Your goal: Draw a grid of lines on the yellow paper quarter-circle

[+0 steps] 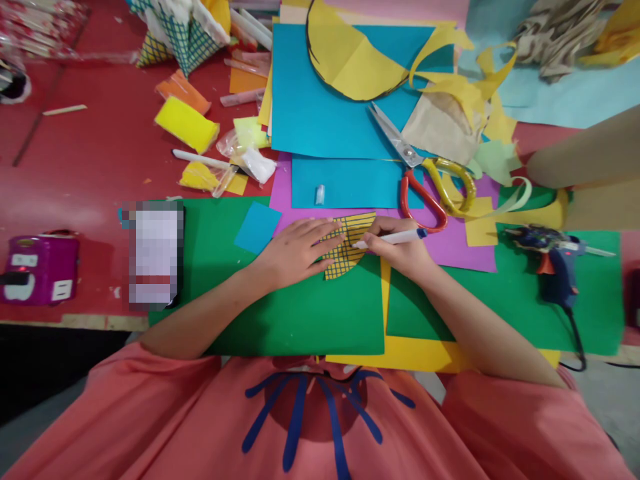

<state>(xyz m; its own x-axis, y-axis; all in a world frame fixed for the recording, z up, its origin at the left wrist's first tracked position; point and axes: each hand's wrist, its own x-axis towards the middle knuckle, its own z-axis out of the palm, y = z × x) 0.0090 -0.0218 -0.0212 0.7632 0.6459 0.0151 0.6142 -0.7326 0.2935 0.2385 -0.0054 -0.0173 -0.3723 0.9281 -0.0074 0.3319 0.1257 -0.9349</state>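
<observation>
A small yellow paper piece (350,230) with a dark grid drawn on part of it lies on green sheets (300,327). My left hand (297,257) rests flat on its left side, fingers stretched out. Closed round a white marker (400,237) with a dark blue end, my right hand (403,257) holds the tip against the paper's right part, where lines run one way only. A small pale cap (320,195) lies on the blue sheet above. Scissors (410,157) with one red and one yellow handle lie just beyond my right hand.
A hot glue gun (560,267) lies at the right, near a brown cylinder (585,153). A phone-like object (157,253), blurred, and a purple box (43,267) are at the left. Yellow paper scraps (460,93) and a large yellow cut-out (350,60) lie on blue sheets (295,87).
</observation>
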